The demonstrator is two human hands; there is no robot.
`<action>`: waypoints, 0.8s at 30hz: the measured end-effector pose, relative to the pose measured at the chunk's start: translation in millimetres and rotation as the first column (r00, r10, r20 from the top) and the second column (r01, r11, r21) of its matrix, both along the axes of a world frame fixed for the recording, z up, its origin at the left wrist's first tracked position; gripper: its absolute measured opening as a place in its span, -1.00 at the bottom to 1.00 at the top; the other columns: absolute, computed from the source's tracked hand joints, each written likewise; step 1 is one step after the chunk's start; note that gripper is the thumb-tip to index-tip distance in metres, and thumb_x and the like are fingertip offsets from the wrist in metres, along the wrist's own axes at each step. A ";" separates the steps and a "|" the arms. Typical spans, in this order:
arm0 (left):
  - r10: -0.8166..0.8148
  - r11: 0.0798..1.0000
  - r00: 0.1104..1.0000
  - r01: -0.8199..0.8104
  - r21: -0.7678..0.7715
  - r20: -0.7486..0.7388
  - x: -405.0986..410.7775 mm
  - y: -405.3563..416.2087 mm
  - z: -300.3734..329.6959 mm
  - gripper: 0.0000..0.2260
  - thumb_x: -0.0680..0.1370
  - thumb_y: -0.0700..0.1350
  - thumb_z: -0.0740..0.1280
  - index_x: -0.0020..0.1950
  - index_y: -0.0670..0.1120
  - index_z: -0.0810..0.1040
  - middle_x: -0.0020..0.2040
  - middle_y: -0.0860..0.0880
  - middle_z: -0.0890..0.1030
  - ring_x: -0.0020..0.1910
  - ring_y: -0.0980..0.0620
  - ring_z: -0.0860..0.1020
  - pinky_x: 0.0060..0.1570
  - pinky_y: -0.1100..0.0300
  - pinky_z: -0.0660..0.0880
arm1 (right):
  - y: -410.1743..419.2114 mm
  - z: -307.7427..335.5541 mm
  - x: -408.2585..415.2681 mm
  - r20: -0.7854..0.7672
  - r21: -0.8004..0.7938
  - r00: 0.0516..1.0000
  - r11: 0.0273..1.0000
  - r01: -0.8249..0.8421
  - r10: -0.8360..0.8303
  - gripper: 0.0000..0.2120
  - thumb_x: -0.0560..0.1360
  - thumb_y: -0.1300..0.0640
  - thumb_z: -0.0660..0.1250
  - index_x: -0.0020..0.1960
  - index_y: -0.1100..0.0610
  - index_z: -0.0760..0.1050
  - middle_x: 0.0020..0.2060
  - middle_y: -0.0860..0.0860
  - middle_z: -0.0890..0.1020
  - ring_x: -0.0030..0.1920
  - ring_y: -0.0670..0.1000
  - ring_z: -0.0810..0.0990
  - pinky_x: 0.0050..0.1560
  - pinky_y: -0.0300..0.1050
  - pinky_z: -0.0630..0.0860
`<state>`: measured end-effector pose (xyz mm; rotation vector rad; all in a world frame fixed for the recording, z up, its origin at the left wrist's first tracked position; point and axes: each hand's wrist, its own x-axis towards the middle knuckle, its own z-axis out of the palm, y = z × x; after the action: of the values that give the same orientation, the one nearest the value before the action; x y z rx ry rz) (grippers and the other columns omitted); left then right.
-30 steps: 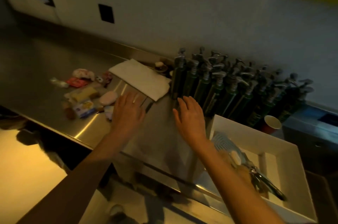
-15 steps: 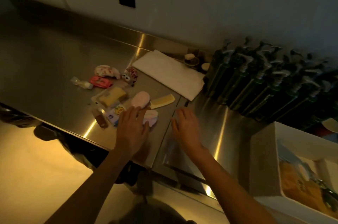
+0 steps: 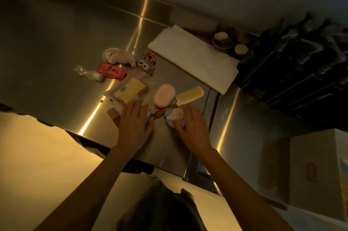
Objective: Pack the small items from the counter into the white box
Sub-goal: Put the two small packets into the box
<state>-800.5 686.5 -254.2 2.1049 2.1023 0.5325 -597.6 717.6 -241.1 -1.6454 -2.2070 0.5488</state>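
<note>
Small items lie near the steel counter's (image 3: 56,46) front edge: a pink oval case (image 3: 164,95), a yellow comb (image 3: 190,94), a yellow box (image 3: 130,90), a red packet (image 3: 111,71), a small clear bottle (image 3: 90,74), a pink fluffy piece (image 3: 116,57) and a small plush toy (image 3: 145,64). My right hand (image 3: 192,127) grips a small round pastel item (image 3: 174,116) with thumb and fingers curled round it. My left hand (image 3: 134,123) lies flat over a blue packet (image 3: 149,115), which is mostly hidden. The white box (image 3: 310,164) is at the far right, its inside barely in view.
A folded white cloth (image 3: 194,61) lies behind the items. Several dark pump bottles (image 3: 301,65) crowd the back right, with two small jars (image 3: 222,39) beside them. A brown stick (image 3: 162,113) lies between my hands. The counter's front edge runs just below my wrists.
My view has swung left and down, so the box has slid to the frame's right edge. My right hand moved left onto the pastel item and closed on it. My left hand stays over the blue packet.
</note>
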 end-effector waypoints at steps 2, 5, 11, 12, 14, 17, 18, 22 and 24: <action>0.022 0.999 1.000 -0.023 -0.037 -0.017 -4.0 -1.1 -6.7 -0.52 0.51 0.09 0.23 0.33 -0.16 0.43 0.37 -0.19 0.38 0.36 -0.19 0.32 0.33 -0.06 0.26 | -0.8 -10.1 -2.0 0.026 -0.040 1.000 0.999 -0.012 0.013 -0.34 0.50 -0.29 0.14 0.44 0.11 0.22 0.37 0.09 0.35 0.36 0.06 0.31 0.35 0.04 0.31; 0.067 0.995 0.997 -0.069 -0.075 -0.033 -8.4 0.0 -13.4 -0.43 0.48 0.15 0.27 0.39 -0.14 0.36 0.39 -0.17 0.35 0.35 -0.18 0.32 0.32 -0.06 0.26 | -0.2 -18.2 -3.8 0.046 -0.062 0.999 0.998 -0.022 0.025 -0.25 0.47 -0.27 0.24 0.48 0.14 0.14 0.41 0.12 0.30 0.38 0.09 0.28 0.37 0.05 0.29; 0.108 0.991 0.990 -0.115 -0.064 -0.094 -15.1 9.7 -13.4 -0.43 0.50 0.17 0.26 0.40 -0.14 0.36 0.37 -0.20 0.39 0.31 -0.21 0.35 0.25 -0.06 0.24 | 8.0 -25.1 -7.2 0.076 -0.061 0.997 0.998 -0.020 0.025 -0.23 0.43 -0.30 0.27 0.45 0.16 0.20 0.36 0.11 0.36 0.34 0.08 0.33 0.33 0.07 0.34; 0.112 0.991 0.988 -0.119 -0.067 -0.106 -14.9 11.5 -13.6 -0.43 0.50 0.17 0.26 0.40 -0.14 0.36 0.37 -0.20 0.39 0.32 -0.21 0.34 0.24 -0.07 0.25 | 8.6 -25.7 -8.1 0.072 -0.051 0.997 0.999 -0.017 0.021 -0.24 0.43 -0.29 0.28 0.43 0.16 0.23 0.34 0.11 0.38 0.32 0.07 0.35 0.31 0.06 0.35; 0.110 0.990 0.988 -0.119 -0.076 -0.110 -13.9 14.4 -15.1 -0.44 0.50 0.13 0.32 0.39 -0.16 0.38 0.38 -0.20 0.39 0.34 -0.22 0.34 0.23 -0.10 0.26 | 8.6 -26.5 -9.7 0.047 -0.034 0.999 0.999 0.000 0.002 -0.28 0.42 -0.25 0.32 0.40 0.17 0.28 0.30 0.11 0.42 0.28 0.07 0.39 0.29 0.00 0.36; 0.101 0.991 0.988 -0.110 -0.076 -0.115 -14.3 16.3 -14.4 -0.43 0.47 0.11 0.36 0.38 -0.17 0.39 0.37 -0.20 0.40 0.34 -0.22 0.34 0.20 -0.12 0.28 | 7.5 -25.6 -11.6 0.001 -0.033 1.000 0.999 0.025 -0.025 -0.31 0.41 -0.21 0.37 0.38 0.17 0.31 0.27 0.10 0.44 0.25 0.06 0.40 0.27 -0.06 0.36; 0.102 0.991 0.988 -0.111 -0.071 -0.118 -15.5 16.4 -14.1 -0.44 0.48 0.14 0.33 0.37 -0.16 0.39 0.37 -0.20 0.41 0.33 -0.22 0.35 0.18 -0.12 0.28 | 7.5 -24.8 -12.0 -0.008 -0.037 1.000 0.999 0.028 -0.028 -0.31 0.41 -0.20 0.38 0.38 0.17 0.31 0.27 0.10 0.44 0.25 0.06 0.40 0.27 -0.06 0.35; 0.137 0.987 0.987 -0.143 -0.067 -0.086 -21.8 15.5 -15.6 -0.39 0.45 0.24 0.24 0.37 -0.11 0.39 0.36 -0.20 0.39 0.35 -0.21 0.33 0.21 -0.13 0.30 | 6.0 -23.2 -11.9 -0.029 -0.064 0.998 0.997 0.050 -0.052 -0.30 0.40 -0.18 0.40 0.39 0.16 0.30 0.28 0.10 0.43 0.26 0.06 0.39 0.28 -0.04 0.35; 0.144 0.986 0.984 -0.152 -0.073 -0.103 -24.3 14.6 -18.1 -0.36 0.44 0.27 0.27 0.38 -0.10 0.37 0.37 -0.21 0.37 0.36 -0.20 0.32 0.23 -0.13 0.31 | 3.7 -23.9 -11.6 -0.026 -0.065 0.998 0.996 0.063 -0.065 -0.29 0.40 -0.19 0.40 0.39 0.16 0.30 0.28 0.10 0.43 0.27 0.06 0.39 0.29 -0.02 0.36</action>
<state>-824.8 701.1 -272.3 1.9798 2.3060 0.3602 -609.2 721.3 -264.9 -1.7234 -2.1300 0.6274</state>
